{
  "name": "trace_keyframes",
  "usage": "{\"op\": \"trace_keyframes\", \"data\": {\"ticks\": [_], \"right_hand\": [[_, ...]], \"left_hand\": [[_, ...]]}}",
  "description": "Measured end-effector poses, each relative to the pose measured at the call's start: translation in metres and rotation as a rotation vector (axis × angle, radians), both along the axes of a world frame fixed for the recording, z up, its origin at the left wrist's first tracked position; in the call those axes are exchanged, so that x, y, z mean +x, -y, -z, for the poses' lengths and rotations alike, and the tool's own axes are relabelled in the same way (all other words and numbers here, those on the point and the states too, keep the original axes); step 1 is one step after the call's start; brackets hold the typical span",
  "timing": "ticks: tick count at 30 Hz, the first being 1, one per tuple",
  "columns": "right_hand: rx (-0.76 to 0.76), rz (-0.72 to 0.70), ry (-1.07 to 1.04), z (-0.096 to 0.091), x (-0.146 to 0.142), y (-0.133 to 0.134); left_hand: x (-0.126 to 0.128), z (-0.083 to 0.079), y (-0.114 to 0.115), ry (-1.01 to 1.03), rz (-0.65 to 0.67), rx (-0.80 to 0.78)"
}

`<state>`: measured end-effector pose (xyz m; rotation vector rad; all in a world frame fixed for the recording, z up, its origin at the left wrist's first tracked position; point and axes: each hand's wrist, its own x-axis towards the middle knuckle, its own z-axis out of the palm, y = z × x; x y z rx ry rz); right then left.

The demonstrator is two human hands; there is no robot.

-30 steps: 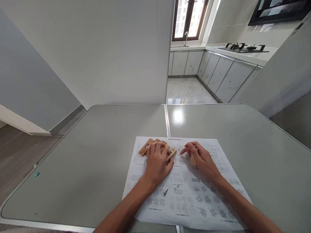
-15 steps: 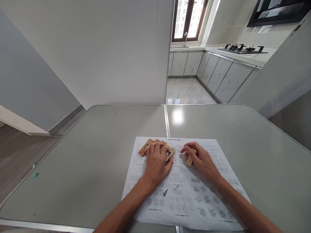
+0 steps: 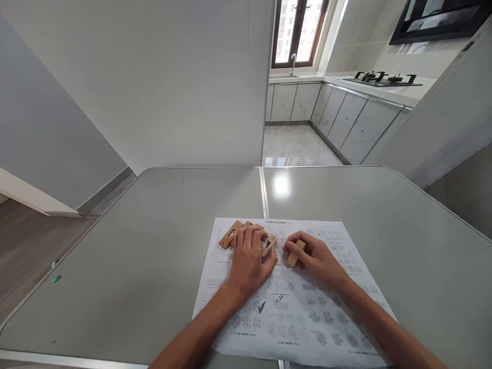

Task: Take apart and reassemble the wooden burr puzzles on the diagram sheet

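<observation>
My left hand (image 3: 250,257) lies palm down on several flat notched wooden pieces (image 3: 231,234) near the top left of a printed paper sheet (image 3: 303,312), its fingers curled over them. Close to its right, my right hand (image 3: 313,256) pinches a small wooden block (image 3: 294,253) between thumb and fingers, just above the sheet. The block's lower end points toward me. The two hands are a few centimetres apart. The sheet shows rows of small diagrams.
The sheet lies on a grey table (image 3: 146,256) with a metal seam (image 3: 263,192) down its middle. A small teal object (image 3: 56,279) sits near the left edge. Behind stand a white wall panel (image 3: 165,82) and a kitchen counter with a hob (image 3: 378,78).
My right hand has slid left toward my left hand, and the wooden block in it has turned and come more into view. My left hand has stayed on the pieces.
</observation>
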<state>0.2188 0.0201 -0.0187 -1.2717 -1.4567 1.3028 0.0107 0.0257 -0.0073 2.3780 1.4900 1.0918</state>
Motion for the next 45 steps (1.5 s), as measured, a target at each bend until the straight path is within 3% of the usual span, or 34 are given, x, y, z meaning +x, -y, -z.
{"op": "trace_keyframes", "data": {"ticks": [15,31,45], "right_hand": [[0.045,-0.213,-0.149,0.0001,0.0022,-0.0023],[-0.020,-0.007,-0.072,0.0022,-0.0002,-0.0014],[0.072,-0.042,0.006,-0.0028,-0.0007,-0.0012]], "left_hand": [[0.0014,0.0027,0.0001,0.091,0.035,-0.042],[0.0018,-0.0011,0.0025,0.006,0.177,0.019],[0.0006,0.0017,-0.0004,0.096,0.054,-0.035]]}}
